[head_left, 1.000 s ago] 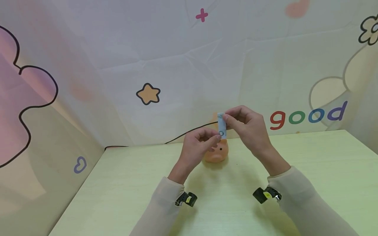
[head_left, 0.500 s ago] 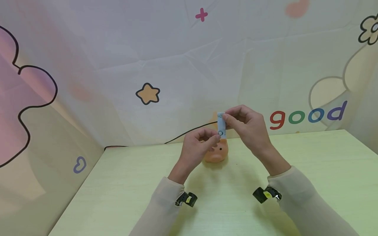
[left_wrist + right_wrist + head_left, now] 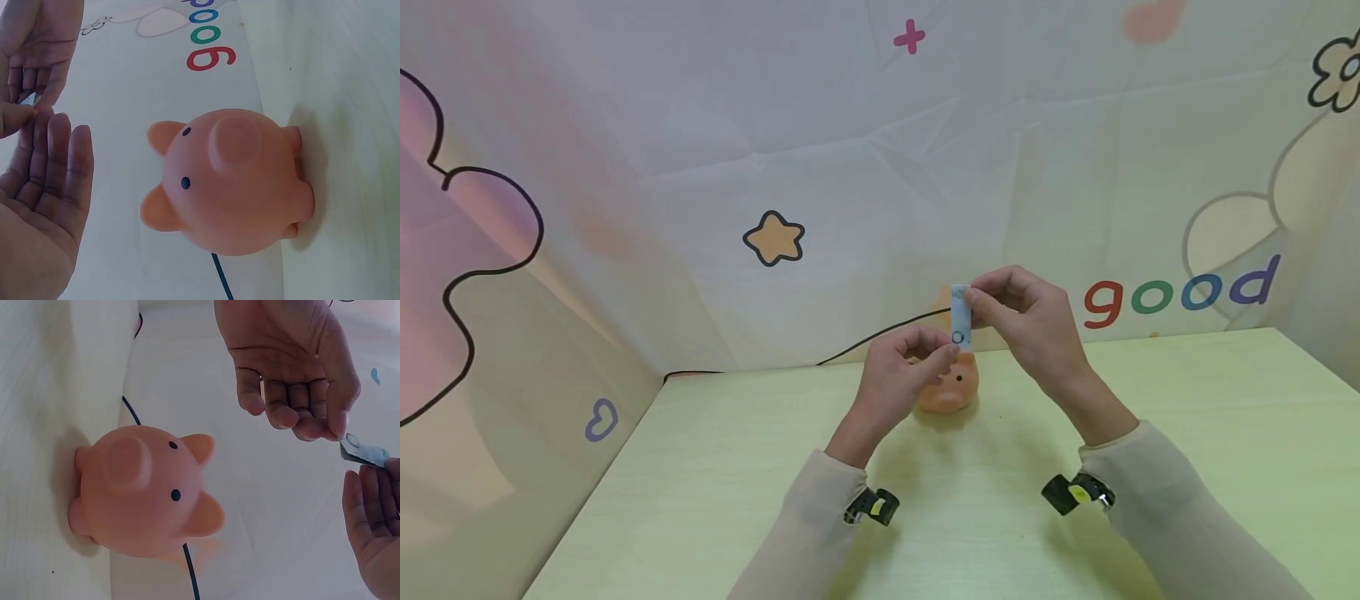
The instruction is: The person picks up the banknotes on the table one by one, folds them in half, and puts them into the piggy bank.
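Between my hands I hold a small folded banknote (image 3: 961,315), pale blue with printed marks, upright in the head view. My left hand (image 3: 895,375) pinches its lower end between thumb and forefinger. Thumb and fingers of my right hand (image 3: 1033,329) grip the upper part. In the right wrist view the folded banknote (image 3: 367,452) spans the two sets of fingertips. Behind and below the hands stands a peach-coloured piggy bank (image 3: 240,181), its snout facing me; the left hand partly covers it in the head view. No slot is visible.
A pale wooden table (image 3: 715,483) carries the piggy bank. Behind it hangs a printed cloth backdrop (image 3: 880,208) with a star and the word "good". Each sleeved forearm wears a black strapped wrist camera (image 3: 872,506).
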A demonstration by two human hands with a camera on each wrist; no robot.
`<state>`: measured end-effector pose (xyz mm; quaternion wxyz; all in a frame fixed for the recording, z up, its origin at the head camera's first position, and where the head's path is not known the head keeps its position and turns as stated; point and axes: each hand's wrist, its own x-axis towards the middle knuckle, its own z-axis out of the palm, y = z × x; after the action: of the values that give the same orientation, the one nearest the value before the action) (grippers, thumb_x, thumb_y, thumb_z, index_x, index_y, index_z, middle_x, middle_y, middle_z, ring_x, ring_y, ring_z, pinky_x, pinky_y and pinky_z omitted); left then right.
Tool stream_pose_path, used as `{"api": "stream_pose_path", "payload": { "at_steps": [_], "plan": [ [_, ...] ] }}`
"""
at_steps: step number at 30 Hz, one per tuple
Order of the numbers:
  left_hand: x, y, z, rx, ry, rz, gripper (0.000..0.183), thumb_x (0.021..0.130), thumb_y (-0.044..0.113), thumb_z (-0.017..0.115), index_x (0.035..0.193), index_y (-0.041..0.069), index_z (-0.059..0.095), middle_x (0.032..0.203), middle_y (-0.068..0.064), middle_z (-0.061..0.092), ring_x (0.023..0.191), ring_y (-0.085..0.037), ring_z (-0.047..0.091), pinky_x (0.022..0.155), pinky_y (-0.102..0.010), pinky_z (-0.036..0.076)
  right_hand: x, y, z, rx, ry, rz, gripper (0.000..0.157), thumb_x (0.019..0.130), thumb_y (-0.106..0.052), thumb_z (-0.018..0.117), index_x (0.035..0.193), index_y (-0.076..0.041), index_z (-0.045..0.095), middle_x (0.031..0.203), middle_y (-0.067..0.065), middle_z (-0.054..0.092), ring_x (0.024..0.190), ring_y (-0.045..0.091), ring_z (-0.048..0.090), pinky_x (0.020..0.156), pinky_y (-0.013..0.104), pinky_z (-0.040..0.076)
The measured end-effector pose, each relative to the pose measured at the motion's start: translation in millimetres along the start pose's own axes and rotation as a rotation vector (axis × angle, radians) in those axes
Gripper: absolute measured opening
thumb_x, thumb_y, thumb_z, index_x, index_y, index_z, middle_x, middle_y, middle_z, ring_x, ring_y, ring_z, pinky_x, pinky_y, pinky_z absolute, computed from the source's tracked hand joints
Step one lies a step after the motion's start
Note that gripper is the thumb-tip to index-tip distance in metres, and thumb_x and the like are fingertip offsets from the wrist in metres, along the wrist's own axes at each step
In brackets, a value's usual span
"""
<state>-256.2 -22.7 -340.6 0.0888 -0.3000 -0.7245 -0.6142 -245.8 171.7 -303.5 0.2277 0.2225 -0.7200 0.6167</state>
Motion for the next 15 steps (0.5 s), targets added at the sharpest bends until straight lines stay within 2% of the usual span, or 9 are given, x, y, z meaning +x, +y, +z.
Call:
{"api": "stream_pose_path", "payload": {
  "at_steps": [9, 15],
  "plan": [
    [0.0, -2.3, -3.1, 0.008, -0.013, 0.02, 0.01, 0.101, 0.006, 0.073, 0.101, -0.003, 0.075, 0.092, -0.009, 0.072, 0.077, -0.012, 0.065, 0.071, -0.034, 0.065, 0.0, -0.5, 1.0, 0.008, -0.015, 0.034, 0.02, 0.104, -0.011, 0.071, 0.113, 0.006, 0.068, 0.096, 0.009, 0.073, 0.081, 0.018, 0.075, 0.086, 0.028, 0.062],
    [-0.1, -2.2, -3.0, -0.033, -0.008, 0.019, 0.012, 0.1, 0.007, 0.075, 0.103, -0.004, 0.076, 0.093, -0.009, 0.074, 0.079, -0.017, 0.071, 0.072, -0.037, 0.065, -0.2, -1.3, 0.0, -0.012, 0.006, 0.009, 0.019, 0.104, -0.01, 0.071, 0.113, 0.007, 0.068, 0.097, 0.01, 0.073, 0.081, 0.017, 0.075, 0.084, 0.026, 0.062]
  ]
}}
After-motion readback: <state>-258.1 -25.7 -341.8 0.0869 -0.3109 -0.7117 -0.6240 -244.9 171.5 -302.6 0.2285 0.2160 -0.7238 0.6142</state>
